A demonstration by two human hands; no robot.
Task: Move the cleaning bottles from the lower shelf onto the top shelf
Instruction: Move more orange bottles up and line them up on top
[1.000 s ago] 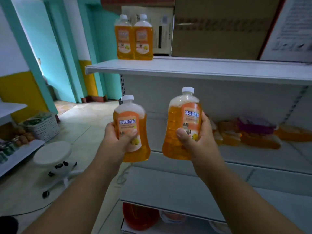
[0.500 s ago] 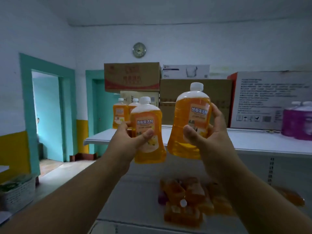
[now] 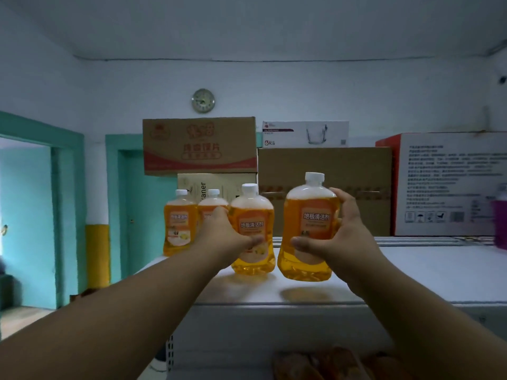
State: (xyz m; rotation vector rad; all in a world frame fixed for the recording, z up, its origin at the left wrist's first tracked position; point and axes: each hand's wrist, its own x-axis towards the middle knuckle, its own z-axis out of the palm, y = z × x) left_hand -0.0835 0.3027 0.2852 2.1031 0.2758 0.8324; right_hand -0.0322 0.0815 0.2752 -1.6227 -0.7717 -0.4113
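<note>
Cleaning bottles now sit lower and farther forward than half a second ago: then both held ones hung in the air in front of the top shelf, now they are over its white surface. The left hand has its fingers curled round the left bottle, whose base looks to rest on the shelf. The right hand grips the right bottle, thumb across the label and fingers behind; its base is tilted, with an orange shadow on the shelf beneath, and whether it touches I cannot tell.

Counted, four orange bottles show: the two held ones side by side, just apart, and two standing ones on the shelf behind the left hand, toward the shelf's left end, one partly hidden. A purple bottle stands at the shelf's far right. Five boxes are stacked along the back of the shelf. One round clock hangs on the wall above them.
</note>
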